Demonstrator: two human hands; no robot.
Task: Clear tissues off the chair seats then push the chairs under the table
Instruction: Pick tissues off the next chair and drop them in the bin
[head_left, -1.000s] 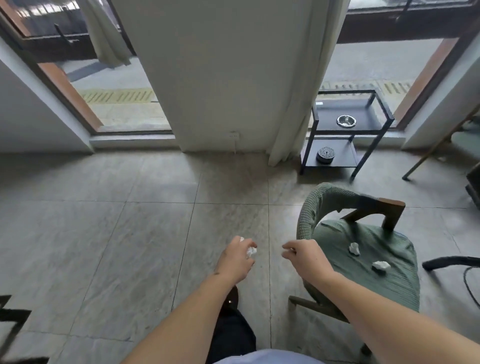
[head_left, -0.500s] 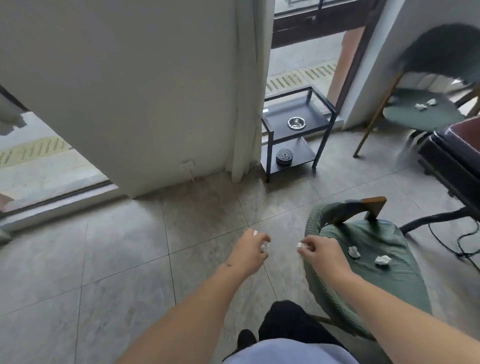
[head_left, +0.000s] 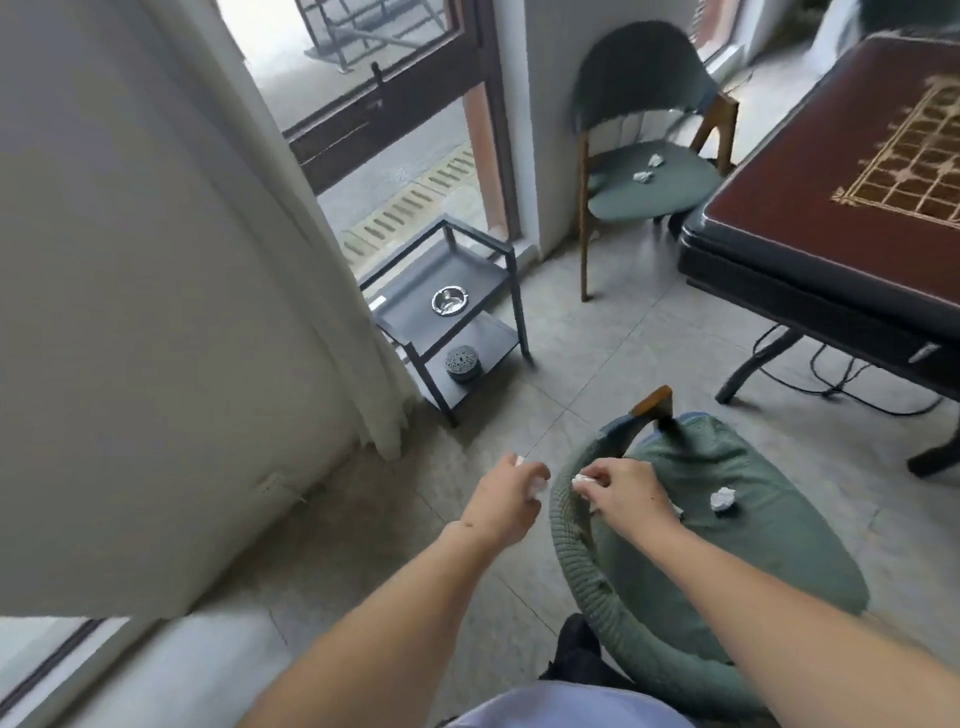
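**Tissues in both hands at the near chair**

The left hand (head_left: 506, 496) clenches a tissue wad (head_left: 695, 487); the right hand (head_left: 626, 493) pinches another over the near chair (head_left: 753, 561), whose seat bears a crumpled tissue (head_left: 722, 499). The far chair (head_left: 649, 182) seat bears two. The side shelf (head_left: 415, 306) carries an ashtray (head_left: 449, 301).

A tiled game room or tea-house lounge: a dark red gaming table (head_left: 852, 171) with gold patterning at 2 o'clock, green upholstered chairs (head_left: 644, 130) around it, and an ashtray (head_left: 449, 301) on a small side stand (head_left: 441, 306) at 12 o'clock beside curtained glass doors (head_left: 395, 104).
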